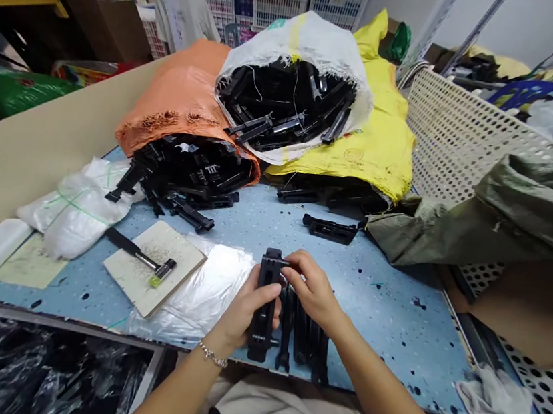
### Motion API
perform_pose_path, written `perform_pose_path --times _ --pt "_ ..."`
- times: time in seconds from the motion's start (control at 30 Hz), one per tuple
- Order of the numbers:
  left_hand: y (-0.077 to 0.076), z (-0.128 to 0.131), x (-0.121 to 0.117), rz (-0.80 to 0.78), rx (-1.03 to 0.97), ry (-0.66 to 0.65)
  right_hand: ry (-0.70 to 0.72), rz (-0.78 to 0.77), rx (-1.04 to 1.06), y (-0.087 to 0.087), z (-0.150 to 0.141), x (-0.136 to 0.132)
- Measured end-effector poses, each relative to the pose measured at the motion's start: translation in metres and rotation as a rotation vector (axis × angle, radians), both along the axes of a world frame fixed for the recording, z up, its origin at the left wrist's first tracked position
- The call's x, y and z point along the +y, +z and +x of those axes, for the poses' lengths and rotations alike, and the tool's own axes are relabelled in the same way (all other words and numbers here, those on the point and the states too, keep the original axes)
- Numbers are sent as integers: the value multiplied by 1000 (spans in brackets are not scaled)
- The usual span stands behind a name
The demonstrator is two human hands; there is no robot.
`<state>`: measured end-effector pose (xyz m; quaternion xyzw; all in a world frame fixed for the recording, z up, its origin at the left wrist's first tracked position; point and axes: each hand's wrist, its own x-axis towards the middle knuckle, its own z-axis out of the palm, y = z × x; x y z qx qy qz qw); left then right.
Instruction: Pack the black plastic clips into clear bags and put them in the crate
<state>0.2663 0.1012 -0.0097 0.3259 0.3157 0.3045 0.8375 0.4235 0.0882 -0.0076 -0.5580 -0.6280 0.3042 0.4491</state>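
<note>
Upright in my left hand [249, 301] is a long black slotted bracket-like part [263, 323], thumb across its front and fingers behind. My right hand [312, 285] is closed at the part's upper right side, thumb and forefinger pinching a small dark pin [285, 263] that sticks out there. A similar pin [273, 342] juts from the lower right side. Just right of the held part, several long black parts [302, 334] lie side by side at the table's front edge, partly hidden under my right hand and wrist.
Orange [185, 88], white [302, 35] and yellow sacks [365, 144] spill black parts at the back. A hammer [137, 250] rests on a board [145, 292] beside clear plastic bags [211, 286]. One black part [330, 229] lies mid-table. Right stand a perforated crate [447, 134] and green cloth [454, 235].
</note>
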Motion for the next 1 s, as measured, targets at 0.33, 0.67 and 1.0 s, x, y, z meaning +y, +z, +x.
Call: perform_pose_path --times 0.33,0.67,1.0 --pt "-2 0 16 -91 -38 178 167 73 -354 -6 -18 -32" --pt "-31 -31 30 441 581 281 120 -130 -460 -31 12 -9" --pt "-74 -4 -6 779 750 139 -413 -394 -680 -15 122 71"
